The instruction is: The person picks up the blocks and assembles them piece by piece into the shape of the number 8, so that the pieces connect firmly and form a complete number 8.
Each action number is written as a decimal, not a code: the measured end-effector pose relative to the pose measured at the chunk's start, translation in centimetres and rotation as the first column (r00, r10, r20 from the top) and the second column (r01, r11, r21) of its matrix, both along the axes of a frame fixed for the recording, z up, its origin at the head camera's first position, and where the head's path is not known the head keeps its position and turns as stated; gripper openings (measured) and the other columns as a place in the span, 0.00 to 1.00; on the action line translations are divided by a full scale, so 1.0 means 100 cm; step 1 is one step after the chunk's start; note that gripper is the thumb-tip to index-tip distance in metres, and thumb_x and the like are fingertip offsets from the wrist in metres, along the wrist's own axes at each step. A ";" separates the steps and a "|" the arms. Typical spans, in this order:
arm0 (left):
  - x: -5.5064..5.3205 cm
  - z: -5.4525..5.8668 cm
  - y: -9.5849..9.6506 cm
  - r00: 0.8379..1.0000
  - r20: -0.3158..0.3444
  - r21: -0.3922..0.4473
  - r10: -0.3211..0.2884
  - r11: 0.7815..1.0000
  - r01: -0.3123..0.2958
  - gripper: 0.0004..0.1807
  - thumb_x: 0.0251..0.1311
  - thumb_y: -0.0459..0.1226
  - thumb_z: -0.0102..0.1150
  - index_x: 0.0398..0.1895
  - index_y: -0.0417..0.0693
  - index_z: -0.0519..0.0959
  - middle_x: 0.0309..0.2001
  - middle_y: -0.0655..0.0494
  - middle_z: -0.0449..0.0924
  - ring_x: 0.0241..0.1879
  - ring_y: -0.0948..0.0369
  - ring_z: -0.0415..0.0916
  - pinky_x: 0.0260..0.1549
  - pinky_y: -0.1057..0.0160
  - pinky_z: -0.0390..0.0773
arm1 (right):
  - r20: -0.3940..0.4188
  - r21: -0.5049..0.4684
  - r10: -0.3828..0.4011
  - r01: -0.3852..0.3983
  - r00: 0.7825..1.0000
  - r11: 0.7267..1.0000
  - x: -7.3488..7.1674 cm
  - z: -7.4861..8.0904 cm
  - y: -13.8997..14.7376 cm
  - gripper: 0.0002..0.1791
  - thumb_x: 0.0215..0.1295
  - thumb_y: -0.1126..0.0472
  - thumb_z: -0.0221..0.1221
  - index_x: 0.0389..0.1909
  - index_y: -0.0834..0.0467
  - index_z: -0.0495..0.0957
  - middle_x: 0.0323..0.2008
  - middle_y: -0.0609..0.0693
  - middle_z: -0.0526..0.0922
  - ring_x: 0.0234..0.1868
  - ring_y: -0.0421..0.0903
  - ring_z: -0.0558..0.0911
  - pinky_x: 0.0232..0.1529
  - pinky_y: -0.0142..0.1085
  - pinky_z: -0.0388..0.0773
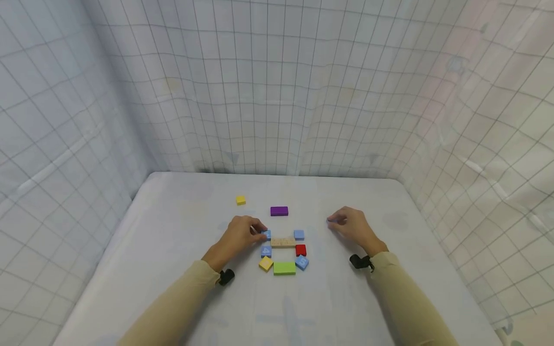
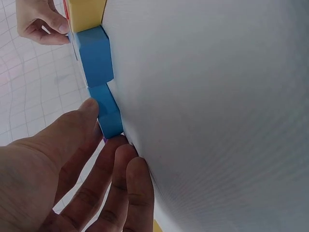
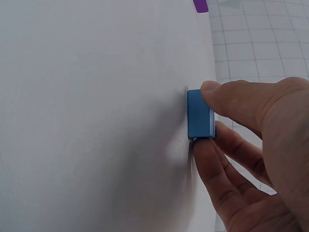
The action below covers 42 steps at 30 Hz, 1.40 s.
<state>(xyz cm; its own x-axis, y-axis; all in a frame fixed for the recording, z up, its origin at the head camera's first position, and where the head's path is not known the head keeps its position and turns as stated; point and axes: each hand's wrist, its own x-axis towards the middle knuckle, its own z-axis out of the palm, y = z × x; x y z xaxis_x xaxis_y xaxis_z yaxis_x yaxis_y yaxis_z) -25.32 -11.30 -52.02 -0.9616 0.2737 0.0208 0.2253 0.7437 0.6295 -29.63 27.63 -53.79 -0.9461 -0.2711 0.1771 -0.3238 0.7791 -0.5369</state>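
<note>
My left hand (image 1: 241, 235) pinches a blue block (image 2: 110, 116) between thumb and fingers, at the upper left corner of a small arrangement of blocks on the table. Just below it lies a blue block marked 4 (image 1: 266, 252). To its right is a long natural-wood block (image 1: 283, 243), with another blue block (image 1: 299, 235) at that block's far end. Off to the right of the arrangement, my right hand (image 1: 354, 228) grips a separate blue block (image 3: 200, 114) by thumb and fingers, low at the white tabletop. Fingers mostly cover this block in the head view.
The arrangement also has a red block (image 1: 300, 250), a tilted blue block (image 1: 302, 262), a light green block (image 1: 284, 268) and a tilted yellow block (image 1: 266, 264). Farther back lie a purple block (image 1: 279, 211) and a small yellow block (image 1: 240, 200). Grid-patterned curtains (image 1: 268, 96) surround the table.
</note>
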 end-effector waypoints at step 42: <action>0.000 0.001 0.002 1.000 0.024 -0.022 0.010 1.000 -0.010 0.10 0.72 0.37 0.83 0.52 0.49 0.95 0.48 0.54 0.96 0.45 0.60 0.89 0.50 0.56 0.91 | 0.107 -0.053 0.096 -0.091 0.990 0.994 -0.016 0.003 -0.057 0.11 0.79 0.65 0.75 0.57 0.58 0.95 0.58 0.56 0.95 0.58 0.54 0.94 0.67 0.51 0.92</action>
